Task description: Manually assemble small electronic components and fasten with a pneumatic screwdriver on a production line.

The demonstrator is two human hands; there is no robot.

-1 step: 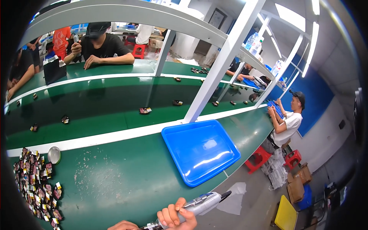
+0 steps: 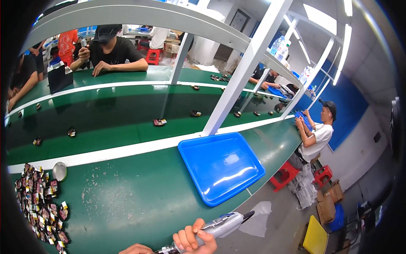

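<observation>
Across the space before me runs the long green counter (image 2: 169, 182), with a darker green belt (image 2: 101, 139) lying beyond its white edging. A slanting white post (image 2: 249, 67) rises from that edging, and over the belt a person in a black cap and black shirt (image 2: 116, 53) sits with one hand raised around a slim tool. To my right, farther down, a person in a white shirt (image 2: 318, 136) handles something blue. On my counter, just ahead of my hands, lies a shallow blue tray (image 2: 224, 167), and at the far left spreads a heap of small dark pieces (image 2: 40, 207) with pink, white and yellow patches. The grey handheld driver (image 2: 222, 226) is at the lower edge of my view, tilted, its metal nose pointing down and left. My right hand (image 2: 194, 237) is wrapped firmly around its body; my left hand (image 2: 136, 249) is near the nose, mostly cut off, so I cannot tell what its fingers grip. Beside the heap lies a round silver lid (image 2: 59, 171), and pale scraps (image 2: 108, 190) speckle the counter.
</observation>
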